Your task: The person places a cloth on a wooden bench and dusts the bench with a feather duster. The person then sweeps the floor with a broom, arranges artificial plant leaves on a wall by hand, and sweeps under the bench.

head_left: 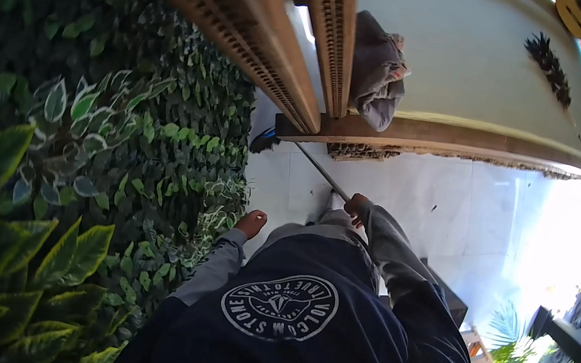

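My right hand (pixel 358 207) is wrapped round the thin stick of a broom (pixel 323 173). The stick slants away from me to the upper left and passes under a wooden beam. Beyond it, the dark bristles of the broom head (pixel 264 141), with a bit of blue, rest on the pale tiled floor (pixel 410 193) by the foliage wall. My left hand (pixel 251 222) hangs beside the leaves with its fingers curled in, and nothing shows in it. Both forearms are in grey sleeves.
A wall of green leaves (pixel 186 119) runs along my left. Wooden posts (pixel 332 36) and a low wooden beam (pixel 464 142) stand ahead, with a grey cloth (pixel 382 74) draped by them. A dark box-like object (pixel 447 294) is at my right, and bright light falls on the floor there.
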`<move>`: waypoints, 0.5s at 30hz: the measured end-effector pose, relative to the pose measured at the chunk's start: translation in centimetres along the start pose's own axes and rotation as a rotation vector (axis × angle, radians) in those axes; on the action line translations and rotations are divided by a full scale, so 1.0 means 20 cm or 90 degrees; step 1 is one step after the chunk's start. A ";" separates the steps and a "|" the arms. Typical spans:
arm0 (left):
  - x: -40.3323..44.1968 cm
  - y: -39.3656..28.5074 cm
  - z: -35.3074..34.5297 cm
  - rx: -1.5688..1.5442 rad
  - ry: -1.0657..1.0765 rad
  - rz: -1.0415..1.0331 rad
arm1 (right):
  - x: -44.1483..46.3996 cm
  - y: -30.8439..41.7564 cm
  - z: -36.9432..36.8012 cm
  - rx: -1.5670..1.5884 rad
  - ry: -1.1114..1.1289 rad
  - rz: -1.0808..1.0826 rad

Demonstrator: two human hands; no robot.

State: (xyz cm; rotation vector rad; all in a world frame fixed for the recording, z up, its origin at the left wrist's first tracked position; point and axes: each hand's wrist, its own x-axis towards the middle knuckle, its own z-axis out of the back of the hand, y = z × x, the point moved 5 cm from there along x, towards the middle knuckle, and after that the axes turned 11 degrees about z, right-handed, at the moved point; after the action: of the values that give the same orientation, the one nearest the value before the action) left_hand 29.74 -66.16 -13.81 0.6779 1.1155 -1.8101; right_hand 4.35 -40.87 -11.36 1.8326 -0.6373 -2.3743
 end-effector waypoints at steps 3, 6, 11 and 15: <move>0.09 -0.05 0.08 0.026 0.023 -0.021 | 0.12 -0.04 -0.03 -0.051 0.034 0.028; 0.10 -0.22 0.17 0.080 0.046 -0.085 | 0.24 -0.12 -0.17 -0.081 -0.003 0.024; 0.26 -0.44 0.34 0.310 0.071 -0.051 | 0.16 -0.06 -0.30 -0.110 -0.212 0.036; 0.39 -0.64 0.44 0.364 0.070 -0.178 | 0.07 -0.03 -0.34 -0.066 -0.299 0.060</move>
State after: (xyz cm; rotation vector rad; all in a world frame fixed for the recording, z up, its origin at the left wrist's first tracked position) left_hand 14.76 -74.48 -10.65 0.9979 0.7819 -2.3921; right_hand 10.49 -42.65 -14.27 1.1771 -0.6027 -2.7279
